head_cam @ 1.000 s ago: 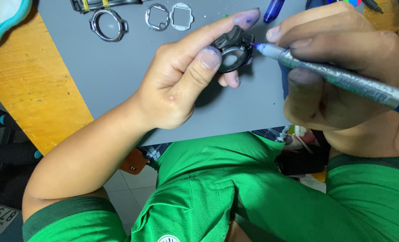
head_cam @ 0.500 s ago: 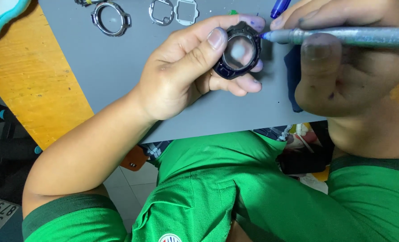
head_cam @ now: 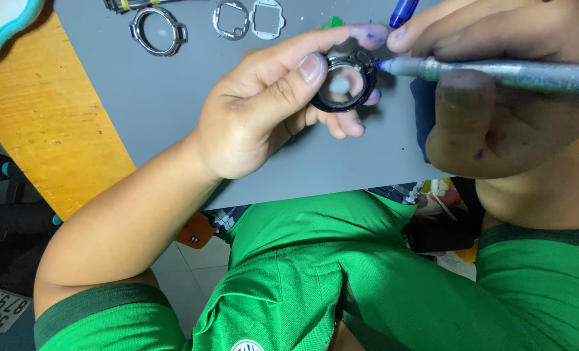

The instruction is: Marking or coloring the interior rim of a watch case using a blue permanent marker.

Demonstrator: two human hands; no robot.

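My left hand (head_cam: 270,104) pinches a round dark watch case (head_cam: 343,83) between thumb and fingers, its clear glass turned up toward me, above a grey mat (head_cam: 172,110). My right hand (head_cam: 498,91) grips a silver marker pen (head_cam: 498,71) lying almost level, its blue tip touching the case's right rim. My left index fingertip shows blue ink stains.
At the mat's far edge lie a round metal bezel (head_cam: 158,29) and two square metal frames (head_cam: 231,18), (head_cam: 268,17). A blue pen cap (head_cam: 403,12) and a small green bit (head_cam: 333,23) sit near them. The wooden table (head_cam: 36,123) extends left, with a teal-rimmed tray (head_cam: 3,26) at its corner.
My left hand has rolled the watch case so its glass faces up and has lifted it slightly. The pen has swung from slanted to nearly level, its tip staying at the case's rim.
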